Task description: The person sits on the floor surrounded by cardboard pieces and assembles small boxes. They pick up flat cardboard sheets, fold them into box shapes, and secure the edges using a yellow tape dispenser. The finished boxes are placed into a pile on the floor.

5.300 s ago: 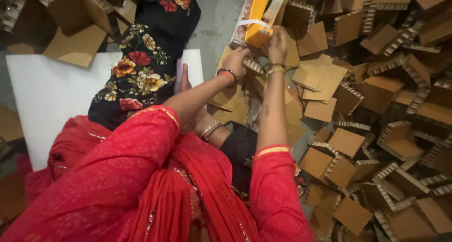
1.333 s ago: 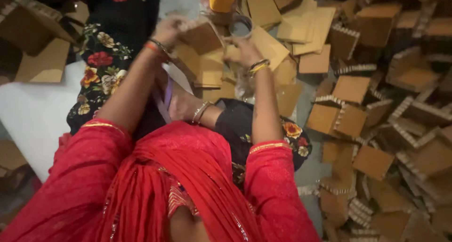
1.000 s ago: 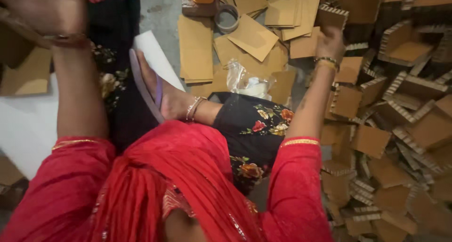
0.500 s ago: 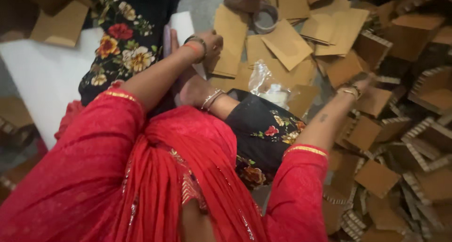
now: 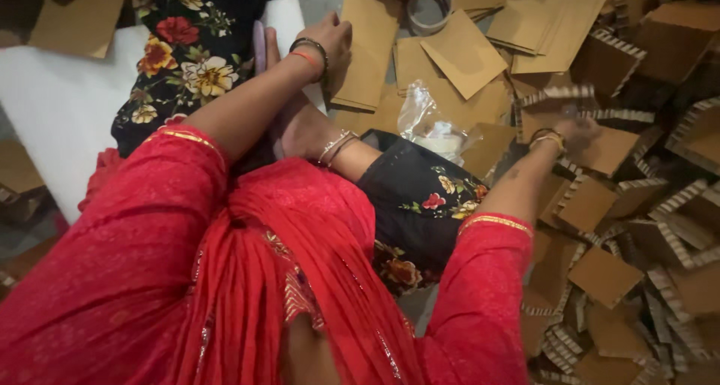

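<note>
Around us, flat brown cardboard sheets [image 5: 465,51] fan out at twelve o'clock beside a tape roll [image 5: 429,6] and a crumpled clear plastic bag [image 5: 431,122] — our knee crowds the middle. Our left hand [image 5: 334,40] presses a tan sheet [image 5: 371,44] flat, fingers curled; our right hand [image 5: 574,130], blurred at three o'clock, grips a ridged cardboard box [image 5: 559,100] — grip unclear.

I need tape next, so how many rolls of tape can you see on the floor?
1. The roll of tape lies at the top of the view among flat cardboard sheets, just beyond the left hand. Others may be hidden under the cardboard.
</note>
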